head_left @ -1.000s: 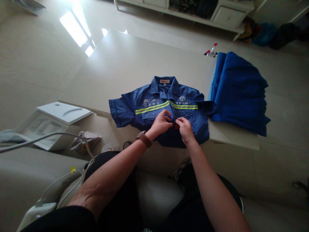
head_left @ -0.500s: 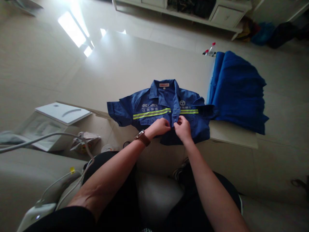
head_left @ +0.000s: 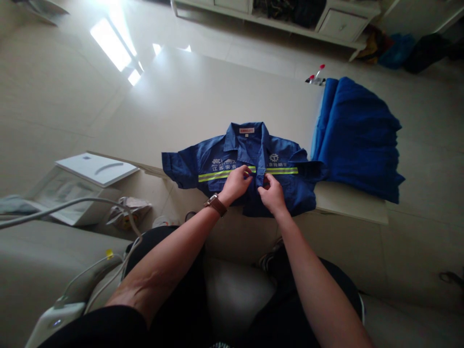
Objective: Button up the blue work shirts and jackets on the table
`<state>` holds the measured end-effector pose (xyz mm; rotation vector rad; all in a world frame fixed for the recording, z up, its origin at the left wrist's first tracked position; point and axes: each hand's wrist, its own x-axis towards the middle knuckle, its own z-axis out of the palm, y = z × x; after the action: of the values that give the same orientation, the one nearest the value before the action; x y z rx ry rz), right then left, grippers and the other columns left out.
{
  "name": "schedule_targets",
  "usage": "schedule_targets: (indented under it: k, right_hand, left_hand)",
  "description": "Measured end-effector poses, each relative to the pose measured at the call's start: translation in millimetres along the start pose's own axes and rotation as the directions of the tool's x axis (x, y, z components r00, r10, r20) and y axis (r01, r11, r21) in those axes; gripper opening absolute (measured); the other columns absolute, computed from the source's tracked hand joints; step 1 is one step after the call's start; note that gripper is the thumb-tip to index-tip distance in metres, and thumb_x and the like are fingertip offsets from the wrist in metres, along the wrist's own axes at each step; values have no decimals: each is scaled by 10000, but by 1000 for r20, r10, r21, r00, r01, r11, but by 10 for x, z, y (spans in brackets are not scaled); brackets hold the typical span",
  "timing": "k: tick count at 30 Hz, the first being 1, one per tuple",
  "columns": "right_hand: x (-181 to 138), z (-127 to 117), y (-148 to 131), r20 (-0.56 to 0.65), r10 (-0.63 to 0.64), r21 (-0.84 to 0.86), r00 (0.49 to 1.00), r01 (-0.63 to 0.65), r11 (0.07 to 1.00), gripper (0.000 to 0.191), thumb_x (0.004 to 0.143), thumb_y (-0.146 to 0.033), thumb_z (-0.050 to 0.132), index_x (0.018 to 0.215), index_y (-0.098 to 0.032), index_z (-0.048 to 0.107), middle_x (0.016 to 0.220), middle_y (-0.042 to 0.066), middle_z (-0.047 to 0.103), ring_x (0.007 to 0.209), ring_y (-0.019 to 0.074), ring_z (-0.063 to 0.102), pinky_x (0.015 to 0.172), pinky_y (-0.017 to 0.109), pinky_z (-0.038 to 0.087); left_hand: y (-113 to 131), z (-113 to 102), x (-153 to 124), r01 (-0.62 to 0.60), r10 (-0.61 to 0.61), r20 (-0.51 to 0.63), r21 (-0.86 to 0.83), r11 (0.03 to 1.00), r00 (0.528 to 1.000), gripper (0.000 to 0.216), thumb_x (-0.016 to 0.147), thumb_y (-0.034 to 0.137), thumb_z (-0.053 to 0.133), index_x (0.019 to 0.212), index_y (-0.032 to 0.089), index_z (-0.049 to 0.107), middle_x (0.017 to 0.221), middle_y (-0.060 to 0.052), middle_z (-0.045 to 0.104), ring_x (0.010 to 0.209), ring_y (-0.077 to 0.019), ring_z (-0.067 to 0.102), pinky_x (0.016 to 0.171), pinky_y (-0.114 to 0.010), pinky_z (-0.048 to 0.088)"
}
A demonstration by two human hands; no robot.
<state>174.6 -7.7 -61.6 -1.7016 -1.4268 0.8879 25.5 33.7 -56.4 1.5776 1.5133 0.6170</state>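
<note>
A dark blue short-sleeved work shirt [head_left: 213,159] lies front up, its collar pointing away from me. It bears yellow-and-silver reflective stripes and pale printed lettering on the chest. My left hand [head_left: 236,185], with a brown-strapped watch on the wrist, is closed at the shirt's front opening with fingertips bent on the cloth by the stripe. Just to the right, my right hand [head_left: 272,194] pinches the other front edge below the stripe. Any button between the fingers is too small to make out. The shirt's lower part hangs over the near table edge.
The pale table [head_left: 203,92] carries a folded bright blue cloth [head_left: 358,140] on its right, draping off the end. Bottles with red caps [head_left: 319,72] stand behind it. At left are a white box [head_left: 96,169] and a grey cable [head_left: 72,204]. A white cabinet [head_left: 337,24] stands beyond.
My left hand has moved up along the shirt's front opening, towards the stripe. My right hand has shifted slightly left, still pinching the front edge.
</note>
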Motion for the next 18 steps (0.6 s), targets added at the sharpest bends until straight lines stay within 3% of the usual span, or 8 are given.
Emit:
schedule_targets:
  k: [6,14,18]
  right_hand:
    - [-18,3,-43,27,-6,16,1000,6,1000,273,693,-209,562,939,-221,682,882,51,734,831,244,659,791,386,562]
    - [-9,4,-47,29,-19,7,999,19,1000,292,704,-238,587,975,-208,691,908,47,734,763,213,622,737,346,523]
    - [-2,5,-53,31,-66,29,997,65,997,270,782,-321,604,1007,-203,698,956,66,730,829,230,644,764,355,527]
  left_hand:
    - [5,-27,-4,-70,72,-52,37,997,996,148,806,88,671,914,185,700,891,-37,741,826,-175,663,783,-273,499]
    - [125,-86,-63,-155,161,-56,90,984,985,211,801,59,624,886,202,754,854,-47,747,805,-186,661,834,-292,503]
    - [122,-92,-64,-168,173,-60,86,982,983,229,783,42,606,871,191,756,838,-48,748,796,-181,662,809,-283,499]
